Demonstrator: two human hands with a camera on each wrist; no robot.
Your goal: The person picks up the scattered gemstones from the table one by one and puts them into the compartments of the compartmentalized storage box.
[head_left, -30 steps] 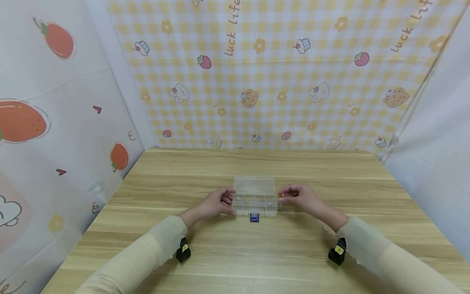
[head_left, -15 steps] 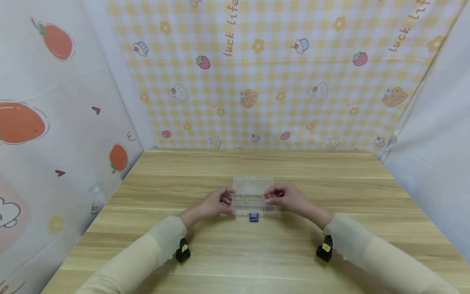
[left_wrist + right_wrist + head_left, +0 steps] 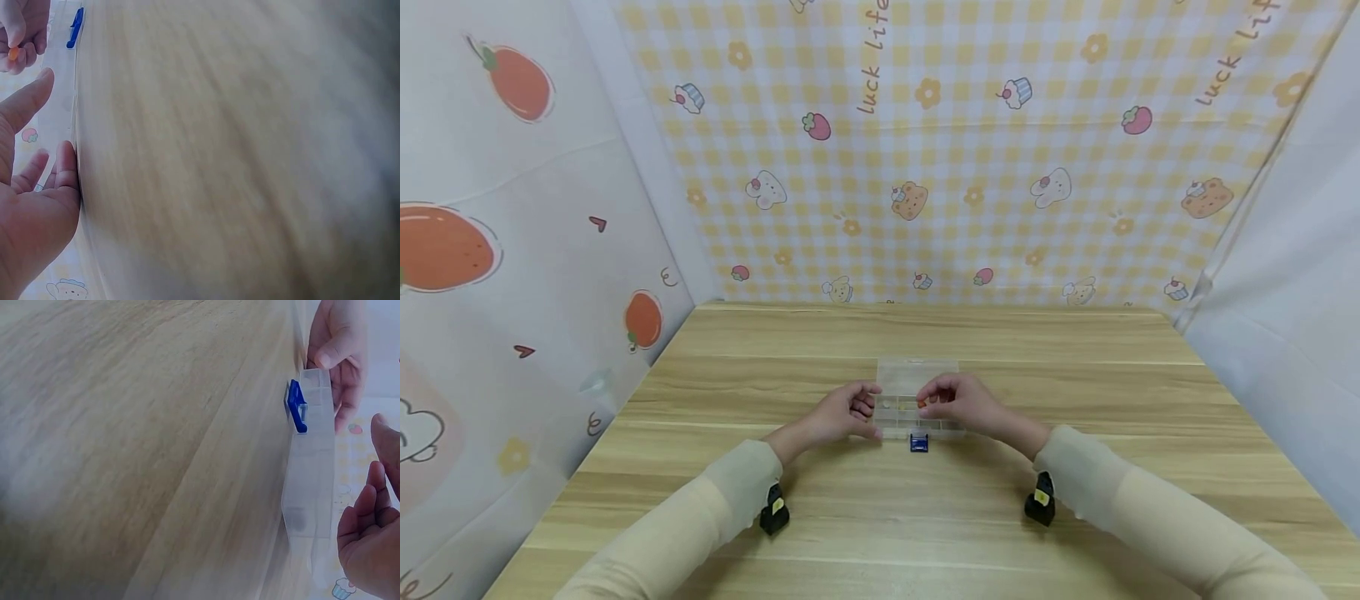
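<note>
One small orange piece sat pinched between the thumb and fingertips of my right hand, over the back row of a clear plastic compartment box, near its middle. I judged the step in hand to be putting that piece into a compartment; the next move seemed to call for lining it up, lowering it and letting go cleanly. It looked bright and rounded, too small for me to identify. The box was translucent, its lid open at the back, its blue latch at the front, a whitish bit and a yellow bit farther left inside. My left hand held the left end, thumb at the front corner, above the wood-grain table; beyond hung a yellow-checked curtain.
</note>
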